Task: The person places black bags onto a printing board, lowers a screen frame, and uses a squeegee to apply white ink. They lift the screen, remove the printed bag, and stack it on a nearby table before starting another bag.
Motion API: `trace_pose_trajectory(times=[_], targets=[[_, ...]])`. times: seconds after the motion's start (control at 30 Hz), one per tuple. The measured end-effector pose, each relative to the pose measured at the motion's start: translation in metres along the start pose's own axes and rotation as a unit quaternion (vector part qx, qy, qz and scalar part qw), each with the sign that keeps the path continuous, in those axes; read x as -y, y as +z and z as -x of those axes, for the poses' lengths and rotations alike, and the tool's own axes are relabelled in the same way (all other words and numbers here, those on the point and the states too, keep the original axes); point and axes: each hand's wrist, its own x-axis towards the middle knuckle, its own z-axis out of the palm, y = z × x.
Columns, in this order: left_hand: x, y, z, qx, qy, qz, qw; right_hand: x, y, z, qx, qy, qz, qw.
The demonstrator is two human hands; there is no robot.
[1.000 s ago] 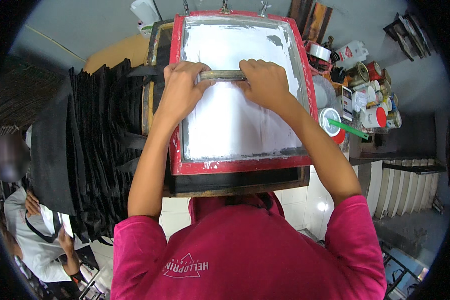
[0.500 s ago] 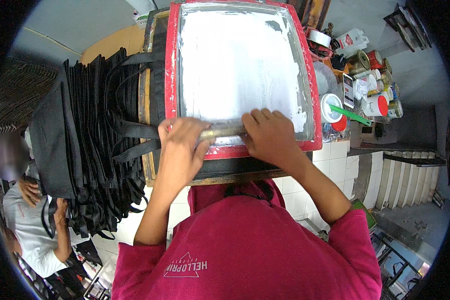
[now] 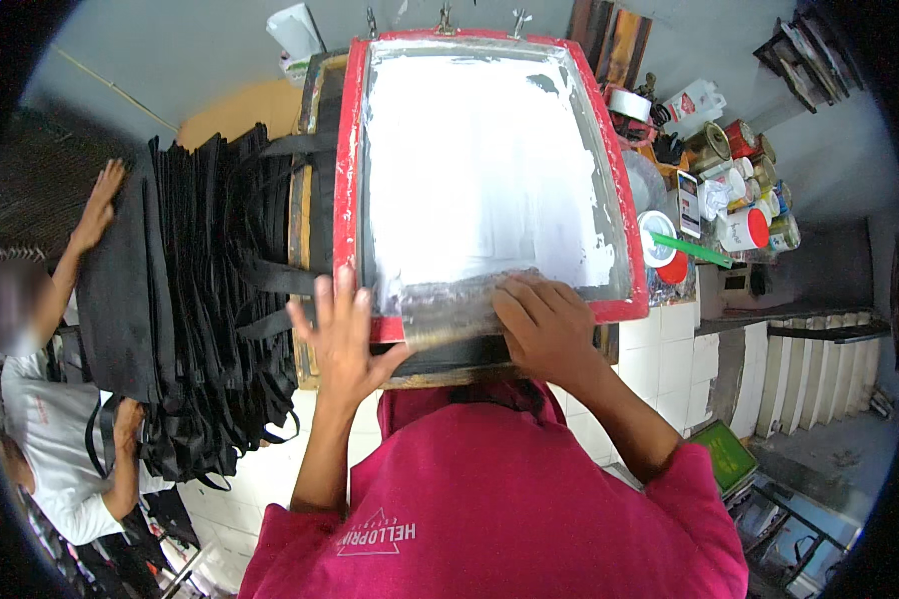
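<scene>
A screen-printing frame with red edges [image 3: 348, 190] lies before me, its mesh spread with white ink [image 3: 479, 170]. At its near edge my right hand [image 3: 549, 324] is closed round one end of a squeegee [image 3: 454, 317], whose wide blade is smeared grey and blurred. My left hand [image 3: 340, 344] has its fingers spread over the frame's near left corner, the thumb close to the squeegee's left end. Black fabric handles [image 3: 280, 280] stick out from under the frame on the left.
A thick row of black fabric bags [image 3: 190, 299] hangs at left, with a co-worker in a white shirt [image 3: 55, 439] beside it. On the right stand a white tub [image 3: 657, 238] with a green-handled tool [image 3: 691, 250], a phone [image 3: 688, 203] and several cans [image 3: 709, 148].
My left hand has come off the squeegee and spread its fingers. The squeegee has tilted and come nearer my body in my right hand. The co-worker has raised one arm onto the bags.
</scene>
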Motion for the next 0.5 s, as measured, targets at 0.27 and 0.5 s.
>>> trace_pose_trajectory(times=[0.27, 0.5], targets=[[-0.035, -0.071, -0.145, -0.333, -0.119, 0.348, 0.868, -0.032, -0.113, -0.133, -0.227, -0.059, 0.093, 0.968], [0.021, -0.026, -0.081, 0.273, -0.309, -0.097, 0.906, -0.055, -0.181, -0.245, -0.167, 0.042, 0.052, 0.984]])
